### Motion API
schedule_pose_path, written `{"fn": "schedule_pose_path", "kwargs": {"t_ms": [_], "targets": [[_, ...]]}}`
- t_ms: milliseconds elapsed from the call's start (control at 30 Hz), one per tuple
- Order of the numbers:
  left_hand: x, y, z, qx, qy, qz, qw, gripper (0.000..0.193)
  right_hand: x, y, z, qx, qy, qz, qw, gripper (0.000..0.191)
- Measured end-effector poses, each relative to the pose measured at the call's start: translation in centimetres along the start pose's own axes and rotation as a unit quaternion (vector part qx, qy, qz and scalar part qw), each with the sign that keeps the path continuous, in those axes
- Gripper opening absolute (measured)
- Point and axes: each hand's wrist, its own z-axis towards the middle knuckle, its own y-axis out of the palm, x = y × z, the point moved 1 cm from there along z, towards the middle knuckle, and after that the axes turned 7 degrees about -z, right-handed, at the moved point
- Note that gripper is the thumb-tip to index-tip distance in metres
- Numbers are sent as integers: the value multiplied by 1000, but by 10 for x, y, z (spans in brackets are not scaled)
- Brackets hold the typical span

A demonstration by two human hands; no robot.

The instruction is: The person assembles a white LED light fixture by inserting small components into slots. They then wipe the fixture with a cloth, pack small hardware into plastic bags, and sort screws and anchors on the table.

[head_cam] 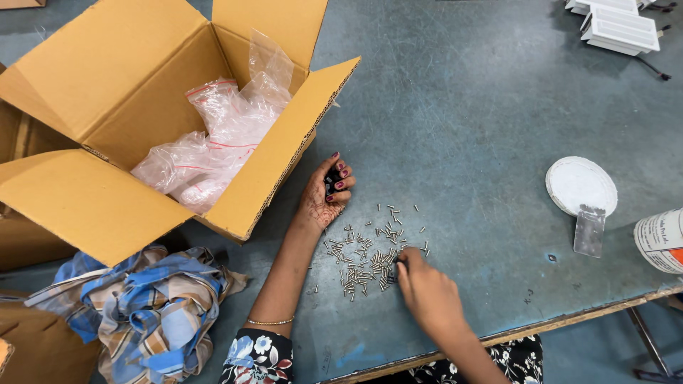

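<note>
A scatter of several small silver screws lies on the grey-blue table. My left hand rests palm-up just beyond the pile, fingers curled around a small dark part. At the pile's near right edge, my right hand presses down with its fingertips pinched among the screws; whether it holds one is hidden.
An open cardboard box with clear plastic bags stands at the left. A checked cloth lies below it. A white round lid, a metal scraper, a printed can and white ribbed parts sit at the right.
</note>
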Motion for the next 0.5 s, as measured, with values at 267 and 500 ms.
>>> {"fn": "schedule_pose_path", "kwargs": {"t_ms": [267, 500], "targets": [[1, 2, -1, -5, -1, 8, 1000, 27, 72, -16, 1, -271, 45, 764, 583, 23], [1, 3, -1, -4, -2, 6, 1000, 28, 67, -16, 7, -275, 23, 831, 483, 26]]}}
